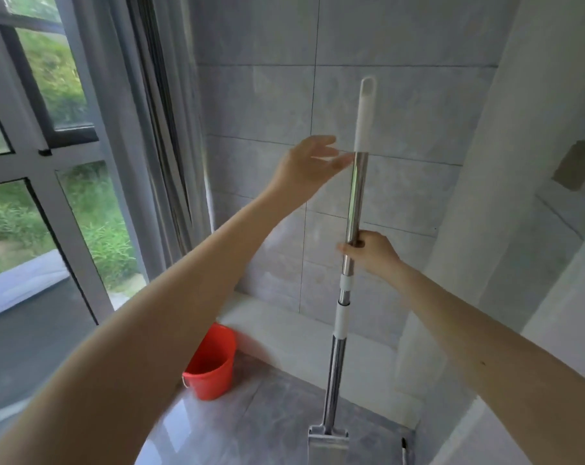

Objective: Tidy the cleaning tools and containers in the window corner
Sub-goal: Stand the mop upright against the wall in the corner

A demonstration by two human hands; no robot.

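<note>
While my right hand (373, 251) has its fingers wrapped around the mop (353, 209) on the shiny metal part of the pole, my left hand (309, 162) is up higher with fingers spread and relaxed, fingertips right at the pole just below the white grip; can't say for sure they're touching it, bit blurry there. So the mop is standing pretty much upright in front of the tiled wall (412, 105), its flat head (328, 443) down on the glossy grey floor (237, 414) at the bottom edge of my view. Off to the left of the pole there's an orange-red bucket (212, 364) sitting on the floor, tucked against the low white ledge (284, 333) in the corner by the window (49, 182). Curtain (170, 129) hangs between the window and the tiles.
</note>
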